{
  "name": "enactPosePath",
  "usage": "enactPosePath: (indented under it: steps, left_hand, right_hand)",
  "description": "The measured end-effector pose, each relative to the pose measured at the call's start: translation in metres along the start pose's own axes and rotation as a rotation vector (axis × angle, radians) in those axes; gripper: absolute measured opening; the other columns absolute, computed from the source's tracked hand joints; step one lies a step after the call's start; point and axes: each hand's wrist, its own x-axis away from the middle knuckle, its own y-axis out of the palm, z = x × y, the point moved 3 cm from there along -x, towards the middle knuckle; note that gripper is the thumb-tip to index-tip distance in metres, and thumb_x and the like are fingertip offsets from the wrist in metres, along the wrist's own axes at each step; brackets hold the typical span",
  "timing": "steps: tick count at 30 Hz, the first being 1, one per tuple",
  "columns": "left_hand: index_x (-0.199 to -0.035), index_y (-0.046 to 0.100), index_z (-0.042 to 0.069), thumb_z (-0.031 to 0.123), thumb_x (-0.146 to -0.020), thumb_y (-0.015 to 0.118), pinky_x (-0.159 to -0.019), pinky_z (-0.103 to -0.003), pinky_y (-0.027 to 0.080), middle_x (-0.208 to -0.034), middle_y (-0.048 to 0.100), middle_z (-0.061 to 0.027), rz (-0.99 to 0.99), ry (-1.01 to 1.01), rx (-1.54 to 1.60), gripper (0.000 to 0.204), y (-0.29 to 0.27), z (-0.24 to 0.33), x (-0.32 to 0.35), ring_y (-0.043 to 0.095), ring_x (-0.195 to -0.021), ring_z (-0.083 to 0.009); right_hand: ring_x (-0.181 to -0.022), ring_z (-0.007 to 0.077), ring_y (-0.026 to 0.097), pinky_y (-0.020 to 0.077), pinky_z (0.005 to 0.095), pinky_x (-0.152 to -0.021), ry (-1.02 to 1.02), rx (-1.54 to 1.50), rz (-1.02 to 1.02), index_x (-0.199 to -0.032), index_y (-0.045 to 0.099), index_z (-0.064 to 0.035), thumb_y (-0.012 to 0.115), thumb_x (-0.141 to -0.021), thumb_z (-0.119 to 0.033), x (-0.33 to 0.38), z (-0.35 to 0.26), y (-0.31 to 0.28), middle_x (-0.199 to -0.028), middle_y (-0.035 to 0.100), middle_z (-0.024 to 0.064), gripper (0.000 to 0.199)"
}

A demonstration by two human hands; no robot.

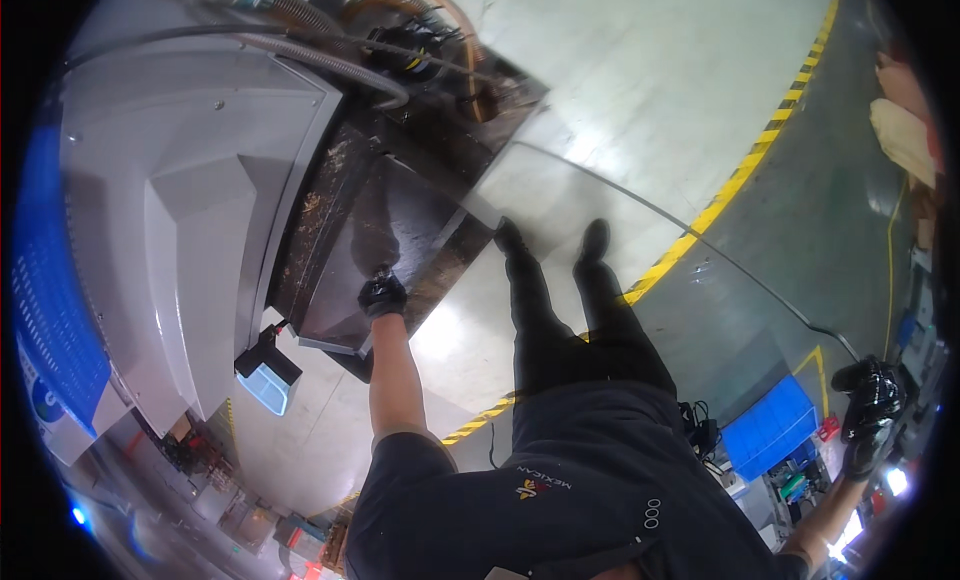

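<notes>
My left hand (382, 296), in a black glove, is over the near end of a dark, wet-looking metal tray (440, 298) beside the machine. Its fingers look curled; whatever they may hold is hidden. Out to the far right, my right hand (872, 398), also in a shiny black glove, is closed around the end of a long thin grey rod (745, 268), possibly a hose. This stretches across the floor toward the tray's right corner, where its far end is hard to make out. Brown chips or dirt cling to the tray's left side.
A large grey machine housing (200, 180) stands at the left. Ridged hoses (350, 70) and a dark pump-like unit (410, 52) are at the tray's far end. Yellow-black floor tape (745, 175) curves past my feet. A blue bin (770, 427) sits at the lower right.
</notes>
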Motion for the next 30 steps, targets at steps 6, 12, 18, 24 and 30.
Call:
enactPosePath:
  steps: [6,12,18,24,30]
  left_hand:
    - [-0.105,0.059,0.016,0.024,-0.086,0.037,-0.081,-0.043,0.047,-0.102,0.062,-0.0145,-0.022,0.018,-0.066,0.03,-0.056,0.051,0.022,0.061,-0.095,-0.0315]
    - [-0.104,0.059,0.015,0.023,-0.086,0.037,-0.081,-0.045,0.047,-0.1,0.063,-0.0149,0.104,0.059,-0.022,0.03,-0.062,0.045,0.033,0.061,-0.093,-0.0329]
    - [-0.104,0.059,0.015,0.025,-0.087,0.035,-0.078,-0.045,0.048,-0.099,0.063,-0.0145,0.109,0.049,-0.047,0.032,-0.063,0.041,0.037,0.061,-0.091,-0.0326]
    - [-0.111,0.057,0.016,0.027,-0.087,0.034,-0.082,-0.041,0.046,-0.11,0.059,-0.0132,0.231,0.155,0.202,0.035,0.013,-0.021,0.002,0.058,-0.1,-0.0298]
    - [-0.116,0.054,0.016,0.03,-0.085,0.036,-0.086,-0.038,0.044,-0.117,0.057,-0.011,0.035,0.19,-0.078,0.038,0.021,0.012,-0.001,0.055,-0.107,-0.0251]
  right_hand:
    - [-0.063,0.0198,0.057,0.0461,0.031,-0.065,0.189,0.073,0.219,-0.064,0.06,-0.001,0.048,-0.087,-0.028,0.017,0.025,0.027,-0.067,0.058,0.01,0.037]
    - [-0.063,0.0175,0.058,0.0489,0.0318,-0.069,0.157,-0.279,-0.128,-0.076,0.058,0.0019,0.046,-0.091,-0.03,0.011,0.031,0.057,-0.06,0.059,0.0092,0.038]
    - [-0.059,0.0211,0.057,0.0425,0.0373,-0.086,0.53,-0.483,0.084,-0.06,0.059,-0.0042,0.052,-0.061,0.005,0.026,0.038,0.07,-0.06,0.06,0.0081,0.012]
    - [-0.063,0.0213,0.057,0.0402,0.0368,-0.091,0.71,-0.264,-0.196,-0.063,0.059,-0.0039,0.052,-0.059,0.003,0.038,0.051,0.085,-0.066,0.061,0.0094,0.011]
    - [-0.06,0.0206,0.056,0.0434,0.0333,-0.084,0.903,-0.38,-0.197,-0.066,0.059,-0.0029,0.052,-0.059,0.006,0.048,0.055,0.083,-0.063,0.06,0.0091,0.013]
